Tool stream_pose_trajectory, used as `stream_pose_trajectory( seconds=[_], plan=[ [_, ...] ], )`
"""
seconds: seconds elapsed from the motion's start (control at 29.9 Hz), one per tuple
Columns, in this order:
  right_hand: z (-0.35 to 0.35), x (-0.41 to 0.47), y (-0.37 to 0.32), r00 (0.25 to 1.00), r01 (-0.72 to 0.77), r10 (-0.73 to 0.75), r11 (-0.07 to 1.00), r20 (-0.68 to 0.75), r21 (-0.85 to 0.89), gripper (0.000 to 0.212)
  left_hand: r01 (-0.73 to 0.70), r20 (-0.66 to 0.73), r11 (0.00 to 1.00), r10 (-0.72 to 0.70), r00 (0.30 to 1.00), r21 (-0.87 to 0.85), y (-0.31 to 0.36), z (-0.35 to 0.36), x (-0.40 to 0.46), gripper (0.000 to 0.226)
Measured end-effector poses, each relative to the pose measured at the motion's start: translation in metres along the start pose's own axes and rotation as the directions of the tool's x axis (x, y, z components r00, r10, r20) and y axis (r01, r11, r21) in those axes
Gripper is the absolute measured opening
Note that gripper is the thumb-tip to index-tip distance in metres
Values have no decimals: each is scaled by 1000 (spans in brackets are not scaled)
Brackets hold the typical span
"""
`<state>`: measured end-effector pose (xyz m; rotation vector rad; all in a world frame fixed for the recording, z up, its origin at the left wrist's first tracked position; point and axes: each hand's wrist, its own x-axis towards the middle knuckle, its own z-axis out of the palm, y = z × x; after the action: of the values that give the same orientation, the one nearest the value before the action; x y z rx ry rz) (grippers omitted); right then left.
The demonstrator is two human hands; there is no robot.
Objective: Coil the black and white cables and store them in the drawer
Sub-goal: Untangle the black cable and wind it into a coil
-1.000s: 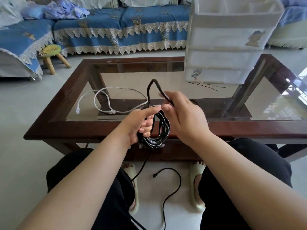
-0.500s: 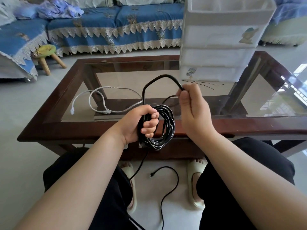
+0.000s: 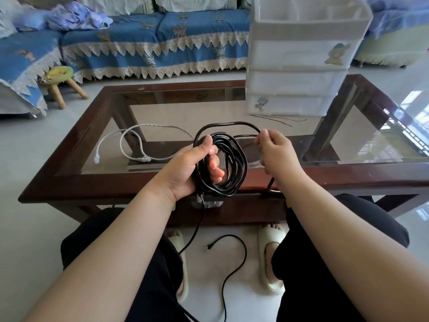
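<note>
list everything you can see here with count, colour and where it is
black cable: 1, black, mostly coiled above the table's near edge, loose tail trailing on the floor
white cable: 1, white, uncoiled on the glass at left
coffee table: 1, dark wood frame with glass top, centre
drawer unit: 1, white plastic, drawers closed, table's far right
thin wire: 1, black, on the glass before the drawer unit
sofa: 1, blue cover with lace trim, behind the table
stool: 1, green seat, wooden legs, far left
slippers: 2, cream, on the feet
left hand: 1, grips the coil
right hand: 1, pinches the next loop
</note>
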<state>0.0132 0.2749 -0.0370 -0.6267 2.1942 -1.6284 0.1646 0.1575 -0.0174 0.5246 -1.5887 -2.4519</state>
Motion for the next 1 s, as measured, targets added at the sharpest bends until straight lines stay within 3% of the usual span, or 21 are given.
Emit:
stream_pose_trajectory(
  seconds=[0.13,0.33,0.44,0.54,0.64,0.74,0.8,0.94,1.0],
  plan=[
    [3,0,2,993,-114,112,993,34,33,32,-49,-14,998,48,999,-26,2,1,-1,30],
    [22,-7,10,974,-199,192,979,120,47,40,32,64,991,-24,998,-128,6,-2,-4,44],
    [33,-16,12,961,-263,241,947,132,185,48,34,50,989,-27,998,-146,6,-3,-4,51],
    [41,-18,13,950,-309,264,862,165,401,42,50,45,991,-45,998,-125,3,2,-3,57],
    [51,-22,11,957,-289,258,848,131,444,53,39,19,992,-36,999,-120,-2,7,-2,60],
    [53,-25,12,988,-145,153,927,5,346,49,32,5,989,-32,999,-147,0,6,-1,62],
    [47,-26,7,998,-30,38,986,-50,165,40,33,-27,987,-38,999,-157,4,3,-1,62],
    [37,-17,0,988,117,-93,971,121,-208,38,36,-84,982,-52,995,-187,15,-6,0,64],
    [32,-14,0,981,120,-75,958,178,-262,37,47,-107,980,-69,992,-192,16,-6,1,69]
  ],
)
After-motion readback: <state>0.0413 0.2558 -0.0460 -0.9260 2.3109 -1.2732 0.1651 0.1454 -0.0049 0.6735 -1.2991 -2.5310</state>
